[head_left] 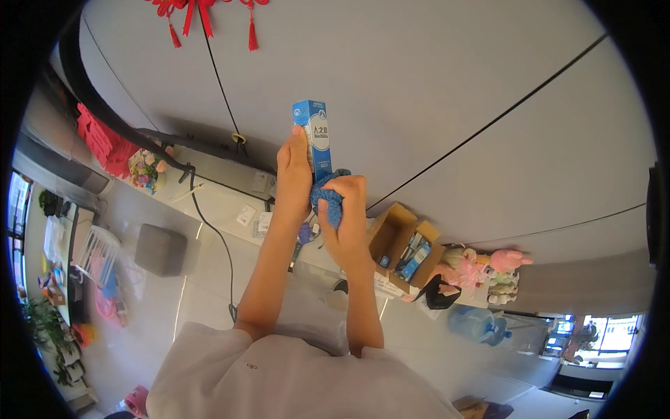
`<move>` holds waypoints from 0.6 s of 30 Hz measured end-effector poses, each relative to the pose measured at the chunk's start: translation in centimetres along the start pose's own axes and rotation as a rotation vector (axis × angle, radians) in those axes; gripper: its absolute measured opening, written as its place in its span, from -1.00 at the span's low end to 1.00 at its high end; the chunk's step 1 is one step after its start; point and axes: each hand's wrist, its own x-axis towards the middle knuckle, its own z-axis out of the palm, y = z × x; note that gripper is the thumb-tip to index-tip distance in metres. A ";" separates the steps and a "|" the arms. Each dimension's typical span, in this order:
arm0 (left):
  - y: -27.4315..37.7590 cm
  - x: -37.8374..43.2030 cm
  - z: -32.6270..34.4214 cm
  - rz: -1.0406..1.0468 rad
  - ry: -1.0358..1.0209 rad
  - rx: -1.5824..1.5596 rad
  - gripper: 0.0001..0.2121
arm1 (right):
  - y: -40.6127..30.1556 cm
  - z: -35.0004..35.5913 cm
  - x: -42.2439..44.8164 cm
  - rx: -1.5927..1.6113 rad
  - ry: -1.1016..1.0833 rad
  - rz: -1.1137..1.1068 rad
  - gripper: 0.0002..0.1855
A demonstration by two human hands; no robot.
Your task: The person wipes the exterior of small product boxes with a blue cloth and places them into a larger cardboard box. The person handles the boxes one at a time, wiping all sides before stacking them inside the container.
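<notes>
Out in front of me, my left hand (294, 175) grips a tall blue and white cardboard box (320, 137) that bears writing. Its thumb lies along the box's left side. My right hand (348, 217) is closed around a bunched blue cloth (327, 198) that looks like terry. The cloth is up against the lower end of the box and hides that end. Beyond my right forearm, an open brown carton (393, 230) stands on the white cabinet top (214, 207), with several packages in it, one blue and white box (417, 261) among them.
Along the cabinet lie papers (245, 215) and cables. Pink plush toys (506, 260) and a black bag (442, 292) are right of the carton. A large blue water bottle (477, 324) lies on the floor. To the left are a grey stool (160, 250) and a white chair (98, 254).
</notes>
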 end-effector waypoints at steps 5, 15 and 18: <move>-0.3 0.1 -1.4 0.081 -0.243 -0.009 -0.59 | -1.7 -0.5 6.5 -0.044 -0.010 -0.001 -0.83; 4.4 -2.2 0.7 0.158 -0.165 -0.240 -0.70 | -5.6 0.0 9.8 -0.041 0.065 0.019 -0.77; 3.2 -0.7 -0.2 0.045 -0.197 -0.259 -0.65 | -4.2 0.2 4.9 -0.165 -0.011 0.048 -0.73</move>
